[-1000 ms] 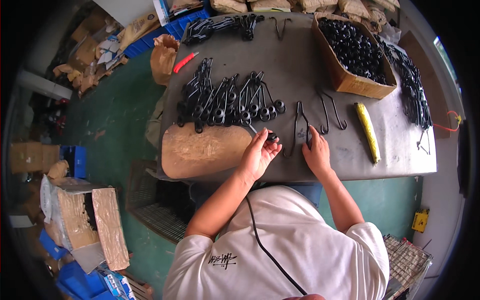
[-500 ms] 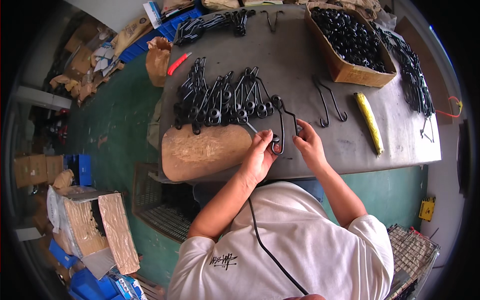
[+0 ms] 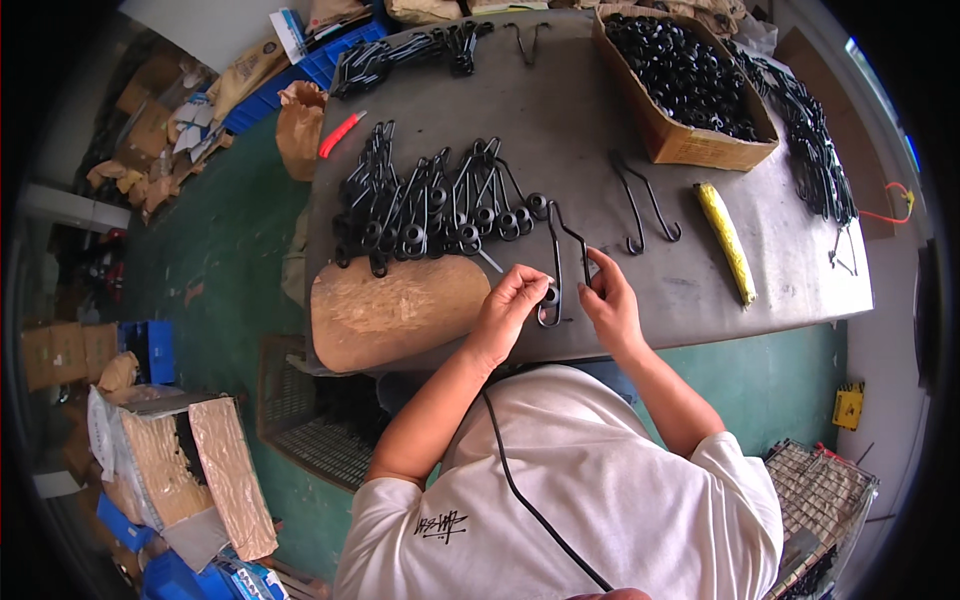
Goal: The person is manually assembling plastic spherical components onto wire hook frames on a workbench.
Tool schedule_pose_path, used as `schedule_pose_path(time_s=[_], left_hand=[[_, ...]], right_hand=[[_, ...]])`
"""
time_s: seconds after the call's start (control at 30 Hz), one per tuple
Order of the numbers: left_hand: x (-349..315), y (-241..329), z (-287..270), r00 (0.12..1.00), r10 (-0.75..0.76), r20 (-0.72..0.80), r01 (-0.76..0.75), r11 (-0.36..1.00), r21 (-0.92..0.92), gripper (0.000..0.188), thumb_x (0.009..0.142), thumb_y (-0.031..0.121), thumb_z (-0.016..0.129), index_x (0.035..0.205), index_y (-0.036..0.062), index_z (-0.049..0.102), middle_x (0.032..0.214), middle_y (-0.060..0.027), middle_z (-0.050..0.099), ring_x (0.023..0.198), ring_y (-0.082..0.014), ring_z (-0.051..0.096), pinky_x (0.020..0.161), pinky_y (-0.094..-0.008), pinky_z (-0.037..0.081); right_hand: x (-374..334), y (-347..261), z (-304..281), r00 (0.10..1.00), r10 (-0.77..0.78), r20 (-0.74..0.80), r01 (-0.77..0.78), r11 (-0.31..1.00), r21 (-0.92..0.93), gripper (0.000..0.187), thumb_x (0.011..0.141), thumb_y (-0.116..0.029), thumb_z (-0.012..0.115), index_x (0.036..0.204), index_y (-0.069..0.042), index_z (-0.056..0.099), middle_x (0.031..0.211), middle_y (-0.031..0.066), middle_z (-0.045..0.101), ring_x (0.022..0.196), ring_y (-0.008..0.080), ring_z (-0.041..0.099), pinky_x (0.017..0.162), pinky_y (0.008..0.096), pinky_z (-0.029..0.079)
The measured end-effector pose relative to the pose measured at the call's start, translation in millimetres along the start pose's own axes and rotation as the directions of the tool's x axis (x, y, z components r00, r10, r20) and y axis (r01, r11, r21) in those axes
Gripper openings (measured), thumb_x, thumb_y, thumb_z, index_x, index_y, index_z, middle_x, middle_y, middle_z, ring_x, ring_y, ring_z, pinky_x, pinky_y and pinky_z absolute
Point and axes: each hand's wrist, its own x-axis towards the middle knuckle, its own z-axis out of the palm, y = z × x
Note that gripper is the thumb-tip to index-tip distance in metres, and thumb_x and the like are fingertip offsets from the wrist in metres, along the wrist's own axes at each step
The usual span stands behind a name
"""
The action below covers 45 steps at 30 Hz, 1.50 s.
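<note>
A bent black wire hook is between my two hands, its bend pointing away from me and its curled end toward me. My left hand is closed, thumb and fingertips pinched at a round black piece by the curled end of one leg. My right hand grips the other leg between thumb and fingers. Just beyond my left hand lies a row of similar black wire hooks with round black pieces on them. Part of that row overhangs a worn wooden board.
A cardboard box of round black pieces stands at the far right. Nearby lie a bare wire hook, a yellow wrapped stick and bundled wires. A red-handled cutter and more hooks lie at the far left.
The view has shifted slightly. My left fingers have moved from around the curled end to a pinch at the round piece, so the curled end now shows. My right hand still holds the other leg.
</note>
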Motion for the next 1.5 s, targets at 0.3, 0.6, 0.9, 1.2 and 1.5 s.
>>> schedule_pose_path(time_s=[0.3,0.6,0.9,1.2,1.5], left_hand=[[3.1,-11.7,22.8,0.873,0.485,0.053,-0.375,0.597,0.709,0.014,0.101,0.012,0.049,0.108,0.0022,0.057,0.087,-0.0128,0.059,0.078,-0.023,0.059,0.072,-0.0339,0.049],[12.0,-26.5,22.6,0.826,0.561,-0.063,-0.354,0.602,0.716,0.022,0.1,0.02,0.058,0.085,0.0039,0.053,0.066,-0.0083,0.05,0.058,-0.0204,0.049,0.057,-0.0351,0.043],[8.0,-38.9,0.4,0.806,0.591,-0.029,-0.342,0.506,0.791,0.025,0.093,0.023,0.068,0.085,0.0027,0.055,0.07,-0.0123,0.06,0.061,-0.0295,0.059,0.057,-0.0375,0.045],[7.2,-46.2,-5.3,0.792,0.587,0.171,-0.297,0.125,0.947,0.029,0.084,0.024,0.073,0.102,0.006,0.057,0.092,-0.0115,0.065,0.088,-0.031,0.061,0.077,-0.0434,0.047],[32.1,-55.2,11.0,0.921,0.383,0.066,-0.108,0.09,0.99,0.083,0.076,0.036,0.078,0.138,-0.0009,0.037,0.109,-0.0203,0.063,0.095,-0.0354,0.061,0.083,-0.046,0.048]], right_hand=[[-7.8,7.4,3.4,0.987,-0.064,-0.148,0.044,0.99,-0.137,0.058,0.085,-0.003,0.061,0.141,-0.004,0.045,0.07,0.0002,0.043,0.062,0.01,0.043,0.059,0.0261,0.042],[-20.2,7.8,13.6,0.985,-0.081,-0.155,0.06,0.989,-0.137,0.059,0.087,-0.005,0.062,0.142,-0.004,0.041,0.072,0.0037,0.046,0.064,0.0143,0.045,0.06,0.0296,0.043],[160.8,-57.2,-115.9,0.517,-0.8,-0.304,0.348,0.521,-0.78,0.018,0.091,-0.017,0.062,0.107,-0.009,0.066,0.091,0.0131,0.063,0.086,0.0325,0.06,0.081,0.0443,0.048],[313.4,-72.8,-179.0,1.0,-0.002,-0.028,-0.027,0.218,-0.976,0.025,0.084,-0.028,0.062,0.098,-0.013,0.074,0.106,0.0119,0.07,0.105,0.0301,0.066,0.089,0.0426,0.053],[278.0,-66.8,-183.0,0.882,-0.349,-0.315,0.113,0.808,-0.578,0.038,0.078,-0.027,0.077,0.098,0.0,0.061,0.082,0.0119,0.067,0.083,0.0244,0.067,0.072,0.036,0.053]])
